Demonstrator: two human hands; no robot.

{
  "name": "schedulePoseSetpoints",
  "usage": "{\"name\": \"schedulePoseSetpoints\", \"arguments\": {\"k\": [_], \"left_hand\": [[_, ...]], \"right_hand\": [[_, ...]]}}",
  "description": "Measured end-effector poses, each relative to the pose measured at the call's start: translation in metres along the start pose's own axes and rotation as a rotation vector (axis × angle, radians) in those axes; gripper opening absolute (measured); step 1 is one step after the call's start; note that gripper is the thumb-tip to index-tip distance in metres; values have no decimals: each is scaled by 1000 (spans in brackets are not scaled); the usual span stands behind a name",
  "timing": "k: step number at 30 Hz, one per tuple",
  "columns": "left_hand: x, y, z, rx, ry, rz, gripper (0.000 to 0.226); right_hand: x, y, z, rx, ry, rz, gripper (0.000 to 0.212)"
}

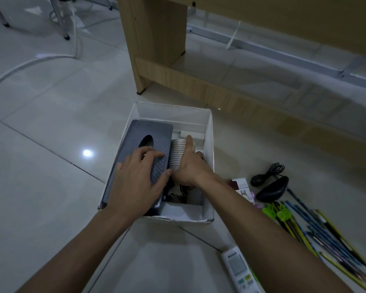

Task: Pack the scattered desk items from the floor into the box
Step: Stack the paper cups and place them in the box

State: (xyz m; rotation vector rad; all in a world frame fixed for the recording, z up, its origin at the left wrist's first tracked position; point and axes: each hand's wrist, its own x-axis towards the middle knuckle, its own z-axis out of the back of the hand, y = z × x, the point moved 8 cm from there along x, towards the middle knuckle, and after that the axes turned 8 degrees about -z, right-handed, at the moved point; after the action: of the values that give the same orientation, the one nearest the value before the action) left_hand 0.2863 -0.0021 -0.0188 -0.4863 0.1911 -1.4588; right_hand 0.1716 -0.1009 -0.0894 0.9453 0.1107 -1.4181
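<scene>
A white cardboard box (208, 144) stands open on the tiled floor. Along its left side leans a dark grey tissue holder (156, 132) with an oval slot. My left hand (135, 182) lies flat on that holder, fingers spread, thumb at its right edge. Beside it lies a stack of white paper cups (176, 153) on its side. My right hand (190, 166) is wrapped over the cup stack, index finger stretched along it. Small dark items (175, 195) lie at the box's near end, partly hidden.
On the floor to the right lie a black mouse (273, 189) with its coiled cable (266, 172), a small printed carton (244, 188), several pencils and pens (317, 227), green clips (275, 212) and a white remote control (239, 269). A wooden desk leg (154, 43) stands behind the box.
</scene>
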Motion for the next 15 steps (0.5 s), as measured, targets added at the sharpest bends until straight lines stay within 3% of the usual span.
{"name": "schedulePoseSetpoints", "arguments": {"k": [15], "left_hand": [[1, 1, 0, -11, -11, -10, 43]], "right_hand": [[-3, 1, -7, -33, 18, 18, 143]]}}
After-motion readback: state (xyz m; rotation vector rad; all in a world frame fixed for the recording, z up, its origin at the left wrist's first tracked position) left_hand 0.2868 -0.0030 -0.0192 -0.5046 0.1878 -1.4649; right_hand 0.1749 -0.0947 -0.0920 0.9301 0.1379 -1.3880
